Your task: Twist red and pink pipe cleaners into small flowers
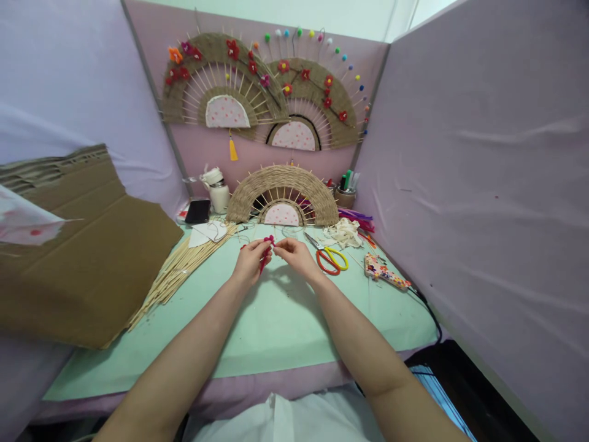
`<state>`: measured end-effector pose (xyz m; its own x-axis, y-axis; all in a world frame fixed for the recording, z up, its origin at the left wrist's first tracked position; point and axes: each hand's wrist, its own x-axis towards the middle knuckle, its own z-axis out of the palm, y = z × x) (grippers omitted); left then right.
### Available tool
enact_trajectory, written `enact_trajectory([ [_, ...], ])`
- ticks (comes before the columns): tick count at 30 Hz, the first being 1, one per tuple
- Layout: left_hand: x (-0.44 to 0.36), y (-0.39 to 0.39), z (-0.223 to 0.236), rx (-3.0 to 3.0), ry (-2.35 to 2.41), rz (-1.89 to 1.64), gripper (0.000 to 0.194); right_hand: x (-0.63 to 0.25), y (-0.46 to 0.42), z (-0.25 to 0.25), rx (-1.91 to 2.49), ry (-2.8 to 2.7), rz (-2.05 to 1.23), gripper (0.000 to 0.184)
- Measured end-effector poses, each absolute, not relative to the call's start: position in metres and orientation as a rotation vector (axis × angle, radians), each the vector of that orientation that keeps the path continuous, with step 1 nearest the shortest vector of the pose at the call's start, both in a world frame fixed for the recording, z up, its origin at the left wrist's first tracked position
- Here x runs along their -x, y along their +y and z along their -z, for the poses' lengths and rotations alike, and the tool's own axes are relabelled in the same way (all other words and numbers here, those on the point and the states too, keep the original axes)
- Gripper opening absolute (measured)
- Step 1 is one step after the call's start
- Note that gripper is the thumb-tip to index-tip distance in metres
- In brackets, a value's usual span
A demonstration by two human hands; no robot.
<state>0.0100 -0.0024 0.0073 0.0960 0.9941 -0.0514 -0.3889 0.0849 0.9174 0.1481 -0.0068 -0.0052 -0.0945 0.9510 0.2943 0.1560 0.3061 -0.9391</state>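
Above the middle of the table, a magenta pipe cleaner (269, 238) is bent into small loops at its top, and a tail hangs below. My left hand (250, 260) is closed on it, fingers wrapped around the lower part. The fingertips of my right hand (297, 254) pinch its right side, close to the loops. Just beyond my hands stands a half-round fan (283, 177) wound with brown cord, with thin sticks and a pink-dotted centre. Scissors (329, 260) with red and yellow handles lie right of my right hand.
Bundled thin sticks (184, 270) and a big cardboard sheet (87, 258) lie left. A floral glue gun (385, 272) with a black cord, pale scraps (344, 233) and purple pipe cleaners (354, 215) are right. A bottle (218, 191) and phone (197, 211) stand behind; decorated fans (221, 49) hang above.
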Motion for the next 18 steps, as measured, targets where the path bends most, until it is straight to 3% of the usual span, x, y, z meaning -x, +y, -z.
enact_trajectory([
  [11, 0.002, -0.002, -0.013, -1.022, 0.948, -1.166, 0.032, -0.151, -0.009, 0.003, 1.144, -1.608, -0.760, 0.017],
  [18, 0.005, 0.003, -0.007, -0.885, 0.787, -0.957, 0.023, -0.158, -0.006, 0.001, 1.141, -1.641, -0.830, 0.017],
])
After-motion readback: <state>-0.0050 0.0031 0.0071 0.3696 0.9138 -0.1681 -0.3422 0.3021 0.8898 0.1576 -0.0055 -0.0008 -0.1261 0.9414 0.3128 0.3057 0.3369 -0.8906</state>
